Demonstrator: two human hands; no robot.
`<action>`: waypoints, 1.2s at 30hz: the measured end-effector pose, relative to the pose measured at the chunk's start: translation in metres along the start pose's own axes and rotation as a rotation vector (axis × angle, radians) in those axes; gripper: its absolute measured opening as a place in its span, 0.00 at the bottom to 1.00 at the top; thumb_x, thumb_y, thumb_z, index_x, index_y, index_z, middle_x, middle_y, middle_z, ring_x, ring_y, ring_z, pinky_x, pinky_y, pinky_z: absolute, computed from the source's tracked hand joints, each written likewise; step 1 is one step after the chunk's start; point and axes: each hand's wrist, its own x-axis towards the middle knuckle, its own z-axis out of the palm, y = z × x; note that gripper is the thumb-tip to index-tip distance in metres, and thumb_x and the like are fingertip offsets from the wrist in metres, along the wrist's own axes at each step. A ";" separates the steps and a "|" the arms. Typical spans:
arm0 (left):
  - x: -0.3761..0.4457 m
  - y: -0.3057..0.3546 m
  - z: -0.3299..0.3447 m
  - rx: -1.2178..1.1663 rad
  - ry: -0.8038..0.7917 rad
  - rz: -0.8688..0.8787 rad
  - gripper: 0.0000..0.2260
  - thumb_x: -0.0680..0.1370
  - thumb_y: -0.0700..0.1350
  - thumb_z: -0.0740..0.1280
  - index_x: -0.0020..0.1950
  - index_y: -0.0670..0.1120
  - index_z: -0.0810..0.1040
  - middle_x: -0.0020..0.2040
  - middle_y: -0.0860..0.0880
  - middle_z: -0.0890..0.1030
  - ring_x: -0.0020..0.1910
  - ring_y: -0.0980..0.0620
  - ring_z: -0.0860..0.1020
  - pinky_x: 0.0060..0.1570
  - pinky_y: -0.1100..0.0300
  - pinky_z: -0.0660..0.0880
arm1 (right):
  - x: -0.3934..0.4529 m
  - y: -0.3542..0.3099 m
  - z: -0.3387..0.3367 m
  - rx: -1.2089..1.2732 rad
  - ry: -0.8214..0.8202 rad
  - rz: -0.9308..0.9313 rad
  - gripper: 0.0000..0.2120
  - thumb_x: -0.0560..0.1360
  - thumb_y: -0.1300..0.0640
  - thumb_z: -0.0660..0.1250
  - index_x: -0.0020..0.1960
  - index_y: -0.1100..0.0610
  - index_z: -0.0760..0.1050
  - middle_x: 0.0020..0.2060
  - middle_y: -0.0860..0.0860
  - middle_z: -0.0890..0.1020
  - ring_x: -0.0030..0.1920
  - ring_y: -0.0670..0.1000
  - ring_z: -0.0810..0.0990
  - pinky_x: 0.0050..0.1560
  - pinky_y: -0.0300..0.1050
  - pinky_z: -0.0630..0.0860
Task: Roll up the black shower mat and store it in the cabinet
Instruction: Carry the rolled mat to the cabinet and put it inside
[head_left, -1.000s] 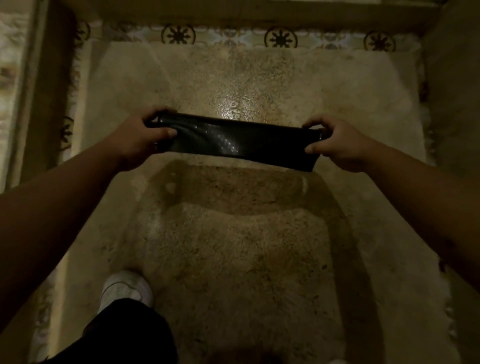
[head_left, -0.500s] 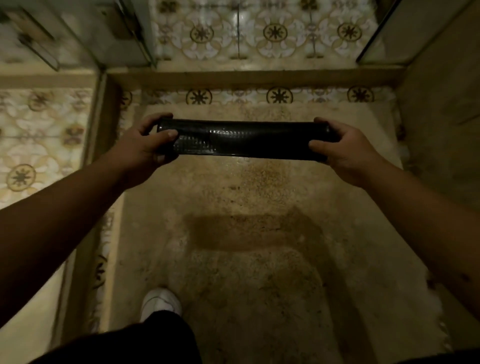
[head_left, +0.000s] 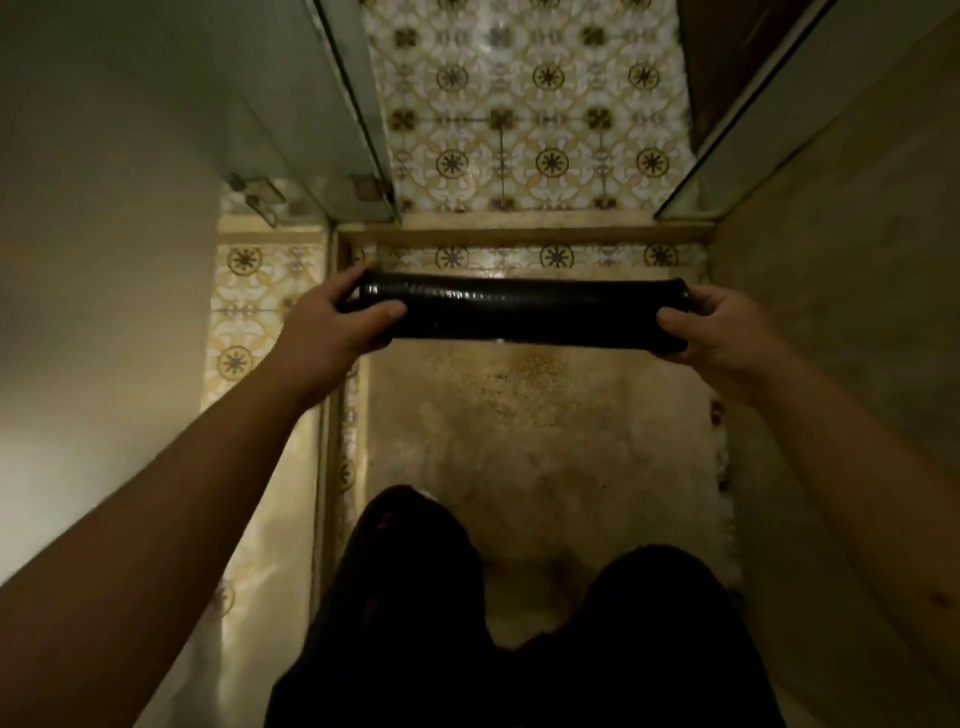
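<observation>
The black shower mat (head_left: 524, 310) is rolled into a tight glossy tube and held level in the air across the middle of the view. My left hand (head_left: 335, 323) grips its left end, thumb over the front. My right hand (head_left: 719, 330) grips its right end the same way. Both arms reach forward from the bottom corners. No cabinet is in sight.
Below lies the stained beige shower floor (head_left: 545, 447) with a raised curb (head_left: 524, 234) at its far edge. Patterned tiles (head_left: 524, 119) continue beyond. A glass door (head_left: 332, 124) stands at the left, a wall (head_left: 857, 312) at the right. My dark trouser legs (head_left: 519, 623) fill the bottom.
The rolled mat has come up off the floor and now sits higher and further forward. The view has tilted up, showing more tiled floor and the glass door.
</observation>
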 end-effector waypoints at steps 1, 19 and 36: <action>-0.015 0.021 -0.004 -0.020 0.014 0.001 0.34 0.64 0.50 0.77 0.68 0.48 0.74 0.62 0.43 0.78 0.57 0.45 0.80 0.52 0.49 0.79 | -0.019 -0.020 0.008 0.006 0.002 0.010 0.16 0.65 0.61 0.71 0.53 0.56 0.79 0.52 0.53 0.82 0.49 0.52 0.84 0.42 0.45 0.82; -0.178 0.225 0.003 -0.069 -0.006 0.161 0.15 0.75 0.32 0.68 0.58 0.45 0.79 0.55 0.42 0.81 0.56 0.43 0.79 0.61 0.47 0.75 | -0.172 -0.221 0.025 -0.008 0.033 -0.192 0.16 0.66 0.61 0.73 0.54 0.57 0.79 0.50 0.55 0.82 0.44 0.51 0.85 0.37 0.42 0.82; -0.149 0.261 0.081 -0.177 0.136 0.165 0.18 0.77 0.35 0.66 0.67 0.39 0.74 0.58 0.40 0.77 0.56 0.43 0.77 0.56 0.52 0.76 | -0.128 -0.280 -0.039 -0.018 0.037 -0.222 0.30 0.63 0.64 0.75 0.64 0.63 0.73 0.53 0.58 0.81 0.44 0.52 0.85 0.38 0.43 0.82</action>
